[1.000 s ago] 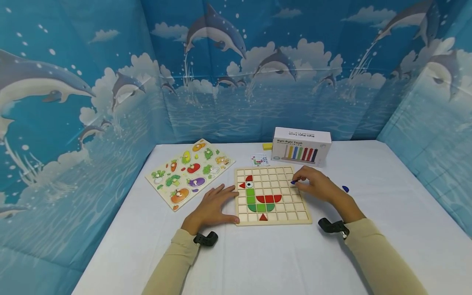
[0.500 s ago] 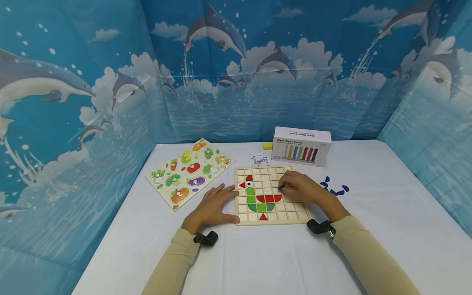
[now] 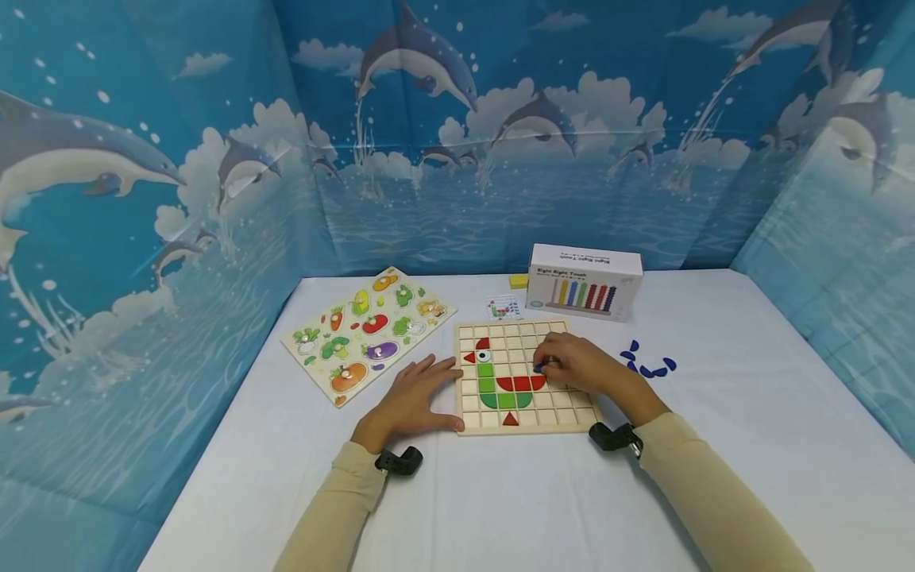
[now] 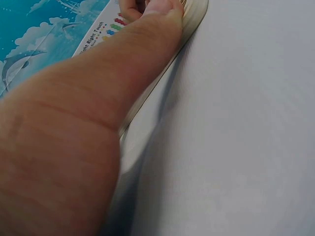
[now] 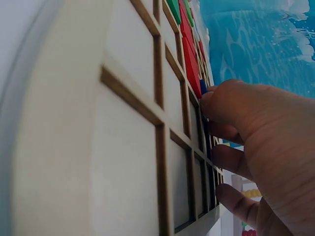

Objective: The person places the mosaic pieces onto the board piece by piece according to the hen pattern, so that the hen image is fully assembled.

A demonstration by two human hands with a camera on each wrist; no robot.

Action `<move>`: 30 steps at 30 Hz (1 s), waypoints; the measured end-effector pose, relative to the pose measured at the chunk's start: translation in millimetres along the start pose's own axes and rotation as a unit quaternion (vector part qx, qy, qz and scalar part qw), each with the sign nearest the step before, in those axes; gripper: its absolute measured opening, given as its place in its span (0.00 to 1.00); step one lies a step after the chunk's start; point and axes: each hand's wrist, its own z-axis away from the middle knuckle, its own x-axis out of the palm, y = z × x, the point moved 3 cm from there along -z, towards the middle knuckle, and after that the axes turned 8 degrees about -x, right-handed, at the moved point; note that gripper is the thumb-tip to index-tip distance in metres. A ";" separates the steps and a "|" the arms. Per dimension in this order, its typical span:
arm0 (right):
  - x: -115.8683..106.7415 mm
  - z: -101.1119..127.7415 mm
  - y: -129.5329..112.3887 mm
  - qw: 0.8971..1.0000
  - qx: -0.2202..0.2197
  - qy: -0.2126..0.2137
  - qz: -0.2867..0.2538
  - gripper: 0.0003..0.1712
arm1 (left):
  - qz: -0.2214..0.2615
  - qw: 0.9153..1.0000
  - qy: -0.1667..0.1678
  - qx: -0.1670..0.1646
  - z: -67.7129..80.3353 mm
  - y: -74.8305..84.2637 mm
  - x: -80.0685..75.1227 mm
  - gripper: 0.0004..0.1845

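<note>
A wooden grid board (image 3: 561, 416) lies flat on the white table, its cells partly filled with red and green tiles forming a duck-like bird with a round eye tile (image 3: 484, 357). My left hand (image 3: 411, 401) rests at the board's left edge, fingers spread and fairly straight, thumb at the lower left corner. Over the board's right half, my right hand (image 3: 577, 365) pinches a small blue tile (image 3: 538, 368) between thumb and index finger. In the right wrist view that blue tile (image 5: 203, 86) shows right beside the red tiles (image 5: 189, 54), mostly hidden by the thumb.
Several loose blue tiles (image 3: 646, 371) lie right of the board. Behind it are a small picture card (image 3: 504, 307), a yellow block (image 3: 518, 281) and a white toy box (image 3: 584, 282). A vegetable puzzle board (image 3: 368, 338) lies at the left. Dolphin-print cloth hangs around the table.
My right hand has moved left across the board with the blue tile, to just above the red tiles, uncovering the loose blue tiles. My left hand has stayed in place.
</note>
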 end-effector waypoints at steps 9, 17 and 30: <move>-4.2 -3.4 -1.1 0.999 -0.004 -0.021 -0.036 0.09 | 0.002 1.000 -0.002 -0.003 1.4 0.0 0.1 0.52; -8.8 -7.5 -1.6 0.998 0.004 -0.043 -0.054 0.08 | 0.001 1.000 -0.001 -0.003 1.3 1.8 -1.5 0.52; -15.0 -8.6 -3.8 0.995 0.018 -0.062 -0.077 0.10 | -0.006 1.000 -0.003 -0.007 -0.8 2.6 -1.5 0.52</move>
